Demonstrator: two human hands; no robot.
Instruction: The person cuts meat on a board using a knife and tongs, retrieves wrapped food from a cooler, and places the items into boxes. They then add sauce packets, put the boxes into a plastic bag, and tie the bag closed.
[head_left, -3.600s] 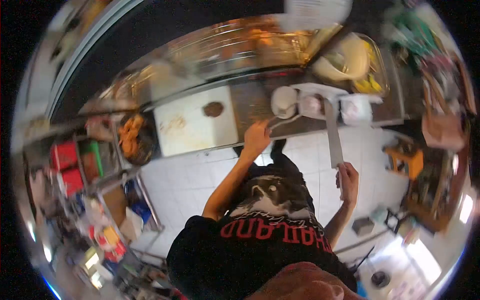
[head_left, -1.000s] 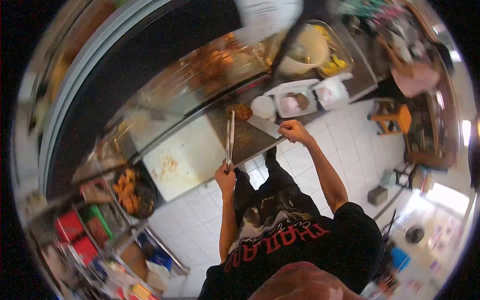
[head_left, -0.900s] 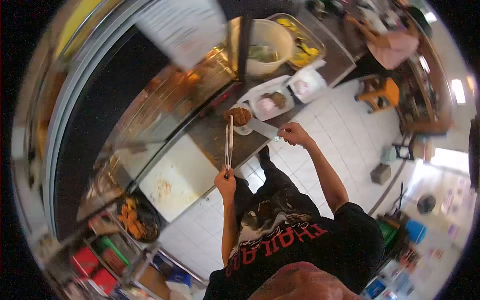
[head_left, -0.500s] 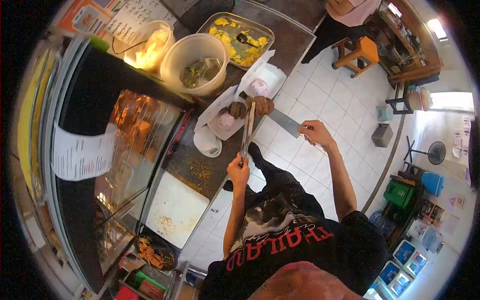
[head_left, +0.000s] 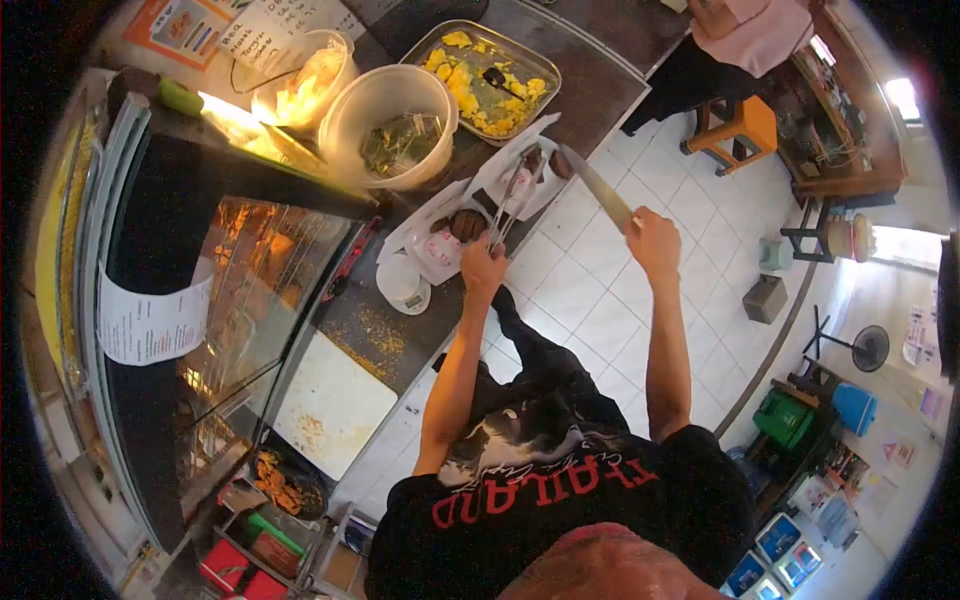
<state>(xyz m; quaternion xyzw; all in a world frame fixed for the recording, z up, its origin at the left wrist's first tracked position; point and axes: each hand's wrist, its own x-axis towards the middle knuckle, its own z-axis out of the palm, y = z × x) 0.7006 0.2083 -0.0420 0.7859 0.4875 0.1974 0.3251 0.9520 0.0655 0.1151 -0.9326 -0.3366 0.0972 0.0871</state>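
Observation:
My left hand [head_left: 483, 268] is closed around metal tongs [head_left: 510, 200], whose tips reach into the farther white takeaway box [head_left: 545, 197]. Pieces of brown food [head_left: 562, 164] lie in that box by the tongs' tips. My right hand [head_left: 655, 245] grips the handle of a broad-bladed knife [head_left: 597, 188]; its tip points at the farther box's right side. The nearer takeaway box [head_left: 405, 238] stands open, holding dark brown food [head_left: 467, 224] and a white packet with pink print [head_left: 437, 250]. Beside it sits a small white scale [head_left: 403, 285].
A white bucket [head_left: 340, 110] with small clear packets and a metal tray [head_left: 550, 75] of yellow pieces stand farther back. Left is a lit glass cabinet [head_left: 270, 290]; nearer me, a white cutting board [head_left: 335, 405]. Another person [head_left: 755, 30] stands near an orange stool [head_left: 735, 135].
The brown piece held in the tongs over the counter edge is now down at the farther box. My left hand moved forward; the knife swung up, its tip now near that box.

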